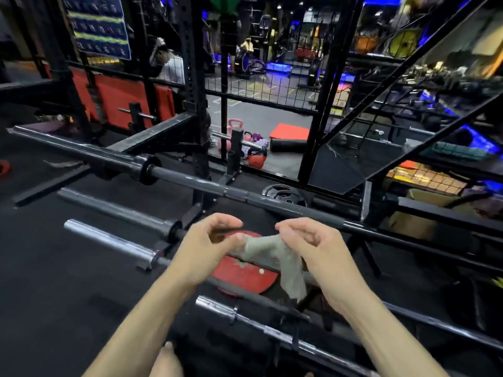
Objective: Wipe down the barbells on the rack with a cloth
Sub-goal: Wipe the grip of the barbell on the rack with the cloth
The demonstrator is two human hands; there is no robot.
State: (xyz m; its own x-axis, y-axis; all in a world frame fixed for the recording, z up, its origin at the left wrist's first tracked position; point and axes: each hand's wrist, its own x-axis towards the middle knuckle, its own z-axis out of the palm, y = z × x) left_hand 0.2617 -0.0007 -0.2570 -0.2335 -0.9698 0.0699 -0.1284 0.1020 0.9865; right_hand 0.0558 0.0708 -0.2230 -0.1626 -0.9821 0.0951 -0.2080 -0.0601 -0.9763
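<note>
Two hands hold a cloth (275, 257) above the barbells (190, 180). Left hand (209, 246) pinches one corner. Right hand (313, 246) grips the rest.

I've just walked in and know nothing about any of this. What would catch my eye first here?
Front and centre, two bare hands, the left hand and the right hand, pinch a limp grey cloth between them. Just beyond them a long dark barbell runs across the view, with more bars below. Under the cloth lies a red weight plate.
</note>
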